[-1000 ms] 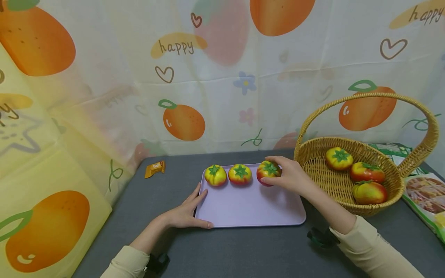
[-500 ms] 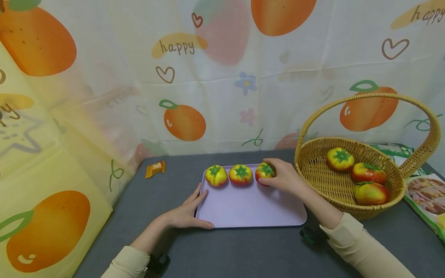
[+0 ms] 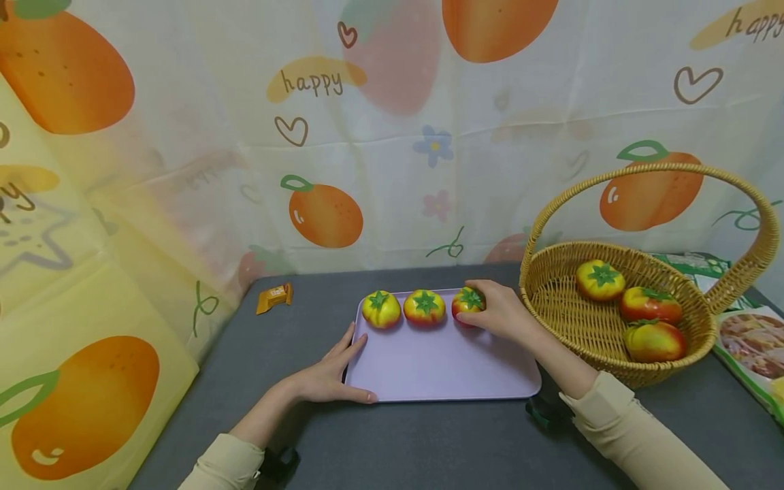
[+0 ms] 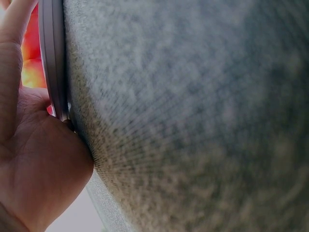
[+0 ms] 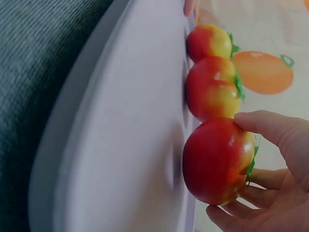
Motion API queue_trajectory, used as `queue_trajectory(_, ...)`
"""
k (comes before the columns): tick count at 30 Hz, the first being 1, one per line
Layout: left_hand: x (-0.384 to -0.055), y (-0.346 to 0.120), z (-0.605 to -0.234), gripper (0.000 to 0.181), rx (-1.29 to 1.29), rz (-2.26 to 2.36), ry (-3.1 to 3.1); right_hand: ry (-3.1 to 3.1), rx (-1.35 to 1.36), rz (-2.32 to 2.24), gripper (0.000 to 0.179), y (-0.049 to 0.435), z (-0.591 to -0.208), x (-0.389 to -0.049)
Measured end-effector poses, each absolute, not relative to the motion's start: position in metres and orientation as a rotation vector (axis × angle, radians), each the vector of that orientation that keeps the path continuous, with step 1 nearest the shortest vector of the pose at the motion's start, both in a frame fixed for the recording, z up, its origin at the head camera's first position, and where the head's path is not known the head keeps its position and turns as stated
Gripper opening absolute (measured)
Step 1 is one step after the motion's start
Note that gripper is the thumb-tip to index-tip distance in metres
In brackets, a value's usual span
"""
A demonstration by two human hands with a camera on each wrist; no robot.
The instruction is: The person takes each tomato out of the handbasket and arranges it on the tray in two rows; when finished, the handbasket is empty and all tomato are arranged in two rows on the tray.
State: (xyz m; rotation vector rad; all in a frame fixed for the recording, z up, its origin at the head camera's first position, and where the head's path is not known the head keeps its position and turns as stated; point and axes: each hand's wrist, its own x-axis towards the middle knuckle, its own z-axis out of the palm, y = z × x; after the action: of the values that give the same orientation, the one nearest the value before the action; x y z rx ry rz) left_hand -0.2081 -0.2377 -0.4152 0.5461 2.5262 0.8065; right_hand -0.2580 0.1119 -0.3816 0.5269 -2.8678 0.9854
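R hand (image 3: 503, 309) reaches in from lower R, forearm slanting up & to the L, arched over a red-yellow tomato (image 3: 466, 306). Thumb & fingers are curled round the fruit, gripping it from its R — thumb on the near side, forefinger on the far side. L hand (image 3: 327, 376) comes from lower L, fingers spread & fairly straight at the L rim of a lilac tray (image 3: 437, 364), thumb laid along the near edge, touching it.

Gripped tomato is at the tray's far R part, R end of a row of 3. Green leafy top points up, red base toward the tray; squat & roundish, so long axis is hard to tell. Can't tell if it rests on the tray or is just above. Tray's long axis runs L to R.

Just beside it: middle tomato (image 3: 424, 309), then L tomato (image 3: 381, 310), both w/ leafy tops up. R of tray: wicker basket (image 3: 569, 323) w/ tall handle, 3 more tomatoes (image 3: 600, 280) inside — all on a grey table (image 3: 367, 446).
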Motion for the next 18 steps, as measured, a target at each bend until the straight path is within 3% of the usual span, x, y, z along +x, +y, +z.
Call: queue_trajectory(18,-0.2088,-0.2381,-0.4167,0.113,0.532,0.805,2.522,-2.808,0.558,1.003,0.062,0.1088,-0.391,-0.2603)
